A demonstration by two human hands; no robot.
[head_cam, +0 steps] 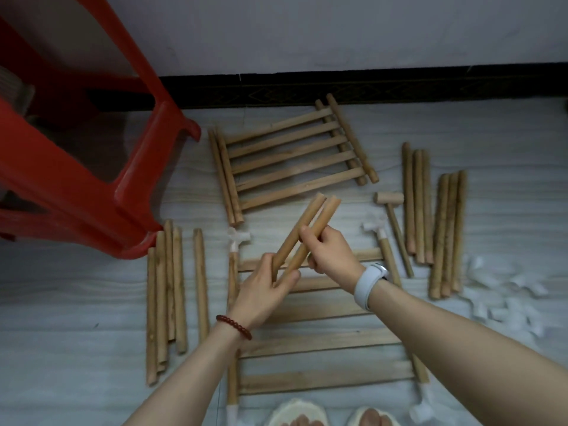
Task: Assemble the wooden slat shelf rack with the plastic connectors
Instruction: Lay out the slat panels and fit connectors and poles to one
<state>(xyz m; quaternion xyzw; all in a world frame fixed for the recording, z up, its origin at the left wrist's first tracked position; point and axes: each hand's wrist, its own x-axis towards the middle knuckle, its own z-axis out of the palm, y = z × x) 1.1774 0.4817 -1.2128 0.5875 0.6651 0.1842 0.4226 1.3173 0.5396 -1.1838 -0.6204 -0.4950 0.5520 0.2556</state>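
Your left hand (266,285) grips the lower ends of 2 short round wooden dowels (302,233), fingers curled round them, while your right hand (330,255) pinches the pair at mid-length. They slant up toward 1 o'clock over the near slatted wooden shelf panel (319,341) on the floor, whose corners already carry translucent white plastic connectors (238,239).

Separate the 2 dowels first. Keep 1 in your right hand and set the other down at 9 o'clock beside the loose rods (167,298). Line the dowel squarely with the open socket of the connector at 11 o'clock, then push straight in. If it sticks, I judge the small wooden mallet (393,224) at 2 o'clock will seat it; tap lightly, so the plastic does not split.
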